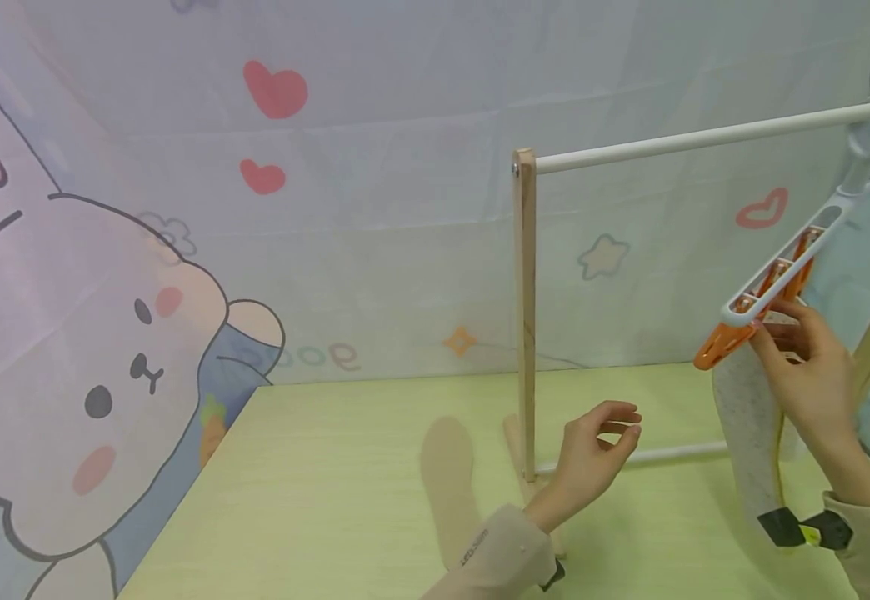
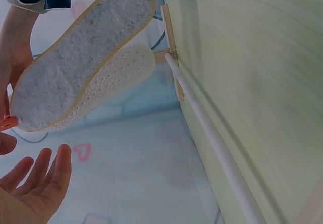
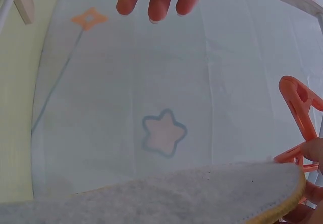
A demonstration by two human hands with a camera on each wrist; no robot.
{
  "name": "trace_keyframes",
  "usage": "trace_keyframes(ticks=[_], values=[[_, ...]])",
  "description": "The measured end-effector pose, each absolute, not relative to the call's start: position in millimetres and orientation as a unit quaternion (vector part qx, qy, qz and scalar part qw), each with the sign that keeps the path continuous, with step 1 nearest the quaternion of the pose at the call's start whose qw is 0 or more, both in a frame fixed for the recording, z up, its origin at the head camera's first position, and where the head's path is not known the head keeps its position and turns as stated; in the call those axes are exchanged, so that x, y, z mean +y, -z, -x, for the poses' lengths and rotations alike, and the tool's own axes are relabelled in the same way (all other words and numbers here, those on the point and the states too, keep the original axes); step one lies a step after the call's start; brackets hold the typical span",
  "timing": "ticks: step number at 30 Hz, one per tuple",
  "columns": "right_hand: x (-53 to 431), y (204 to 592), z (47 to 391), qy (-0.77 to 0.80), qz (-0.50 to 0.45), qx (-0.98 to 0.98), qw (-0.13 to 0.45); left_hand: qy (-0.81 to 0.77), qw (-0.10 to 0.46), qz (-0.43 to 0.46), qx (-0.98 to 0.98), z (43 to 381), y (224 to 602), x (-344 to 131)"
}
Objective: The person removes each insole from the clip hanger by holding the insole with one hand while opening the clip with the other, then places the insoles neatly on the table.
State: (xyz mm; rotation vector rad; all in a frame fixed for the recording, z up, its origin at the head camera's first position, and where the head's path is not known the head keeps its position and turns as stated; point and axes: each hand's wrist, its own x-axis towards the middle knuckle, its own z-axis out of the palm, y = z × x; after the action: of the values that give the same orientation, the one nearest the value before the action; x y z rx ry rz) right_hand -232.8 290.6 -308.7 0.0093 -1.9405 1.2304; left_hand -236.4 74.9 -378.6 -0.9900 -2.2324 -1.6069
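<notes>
My right hand (image 1: 813, 367) pinches an orange clothespin (image 3: 292, 156) on the white clip hanger (image 1: 750, 304). A grey felt insole (image 2: 83, 60) with a yellow-brown edge hangs down at that clothespin, its upper end by the right fingers. Behind it in the left wrist view is a white perforated insole (image 2: 123, 72). My left hand (image 1: 588, 454) is empty, held in the air left of the hanging insole with its fingers loosely bent. Another clothespin (image 3: 300, 103) on the hanger stands free of the right fingers.
A rack with a wooden post (image 1: 526, 317) and a white top rod (image 1: 705, 142) bears the hanger. Low down runs a white crossbar (image 2: 212, 138). A beige insole (image 1: 450, 475) lies on the pale green table (image 1: 315, 492). Behind is a printed cloth (image 1: 405, 208).
</notes>
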Motion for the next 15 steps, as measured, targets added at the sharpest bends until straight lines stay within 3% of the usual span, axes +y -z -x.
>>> trace_keyframes(ticks=[15], values=[[290.9,306.6,229.8,-0.475,-0.008,-0.780,0.407,0.533,0.110,0.344,-0.765,243.7,371.7,85.7]])
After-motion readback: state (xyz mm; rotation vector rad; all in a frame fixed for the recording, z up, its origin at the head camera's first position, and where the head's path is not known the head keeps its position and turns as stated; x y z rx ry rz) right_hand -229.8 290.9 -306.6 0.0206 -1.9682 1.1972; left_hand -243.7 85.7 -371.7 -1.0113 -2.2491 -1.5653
